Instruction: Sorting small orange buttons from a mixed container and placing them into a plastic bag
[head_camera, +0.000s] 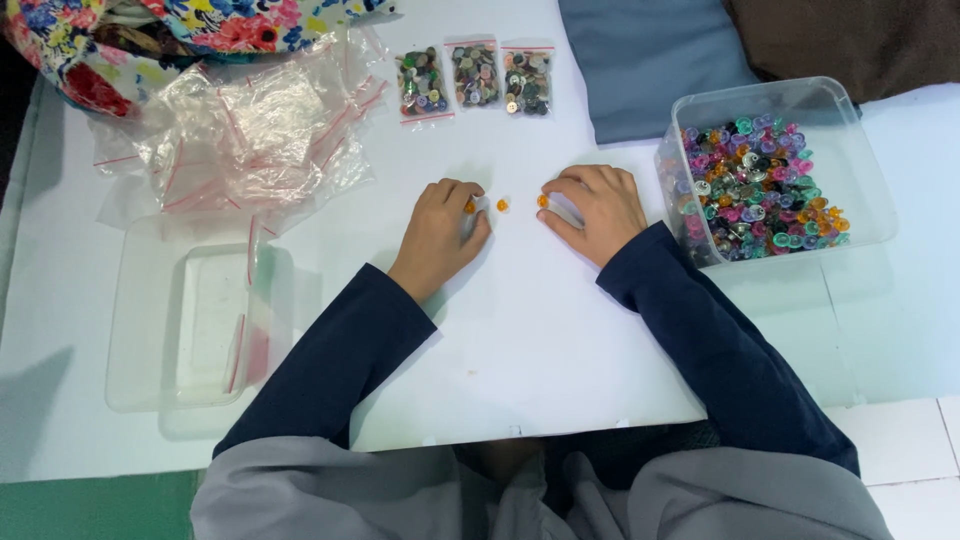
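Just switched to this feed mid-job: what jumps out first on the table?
The clear tub at right, heaped with multicoloured buttons, catches the eye first. At centre, the left hand and right hand rest on the white table around three small orange buttons. Three filled zip bags lie in a row at the far edge.

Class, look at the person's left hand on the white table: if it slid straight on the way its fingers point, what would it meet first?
The left hand points up and to the right. It would probably first meet the loose orange bead just beyond its fingertips, between the two hands.
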